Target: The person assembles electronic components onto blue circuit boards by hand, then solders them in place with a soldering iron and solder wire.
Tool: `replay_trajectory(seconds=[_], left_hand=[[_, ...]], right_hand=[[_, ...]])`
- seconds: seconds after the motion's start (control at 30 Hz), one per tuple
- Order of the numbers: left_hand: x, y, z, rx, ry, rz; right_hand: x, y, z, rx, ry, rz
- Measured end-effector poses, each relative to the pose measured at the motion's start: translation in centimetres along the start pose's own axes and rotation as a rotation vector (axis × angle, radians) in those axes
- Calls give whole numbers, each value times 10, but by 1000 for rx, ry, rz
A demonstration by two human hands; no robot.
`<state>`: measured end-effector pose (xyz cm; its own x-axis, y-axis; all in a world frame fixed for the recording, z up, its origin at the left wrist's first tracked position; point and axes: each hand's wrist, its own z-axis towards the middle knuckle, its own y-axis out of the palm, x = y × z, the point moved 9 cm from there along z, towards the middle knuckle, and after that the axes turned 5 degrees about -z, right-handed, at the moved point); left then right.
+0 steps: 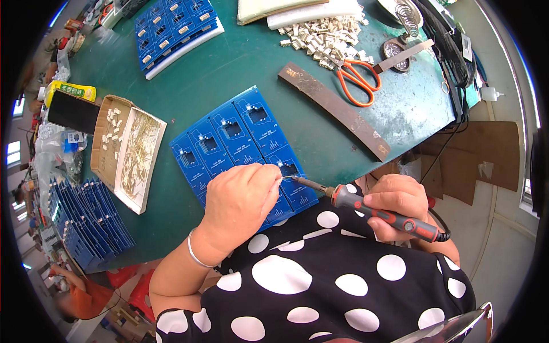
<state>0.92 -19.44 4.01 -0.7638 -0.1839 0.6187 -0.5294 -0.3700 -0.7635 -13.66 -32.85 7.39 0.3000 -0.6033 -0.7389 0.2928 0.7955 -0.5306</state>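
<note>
A blue circuit board panel [246, 123], divided into several identical sections with cut-outs, lies near the table's front edge. My left hand [240, 197] is over its near part, fingers pinched on a thin wire [285, 177] of which only a short end shows. A grey and red soldering iron [352, 200] is gripped in my right hand [400, 200]. Its tip points left and meets the panel by the wire's end, beside a cut-out; whether tip and wire touch cannot be made out.
Left stands a cardboard box [106, 167] with white connectors and thin metal pins, by upright blue boards [91, 220]. More boards [171, 28] lie at the far left. Beyond are a brown bar [337, 111], orange-handled scissors [360, 86], piled connectors [326, 37] and an iron stand [407, 23].
</note>
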Motion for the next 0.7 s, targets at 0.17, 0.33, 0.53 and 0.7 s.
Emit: replay_trajectory(seconds=[0.17, 0.33, 0.53, 0.7], left_hand=[[1, 0, -2, -11, 18, 14], [-2, -6, -2, -30, -30, 62], [-6, -14, 0, 62, -55, -52], [-20, -23, -1, 89, -137, -79]], right_hand=[[0, -1, 0, -6, 1, -1], [1, -3, 2, -26, 20, -4], [6, -5, 3, -39, 18, 13], [8, -20, 3, -11, 22, -16]])
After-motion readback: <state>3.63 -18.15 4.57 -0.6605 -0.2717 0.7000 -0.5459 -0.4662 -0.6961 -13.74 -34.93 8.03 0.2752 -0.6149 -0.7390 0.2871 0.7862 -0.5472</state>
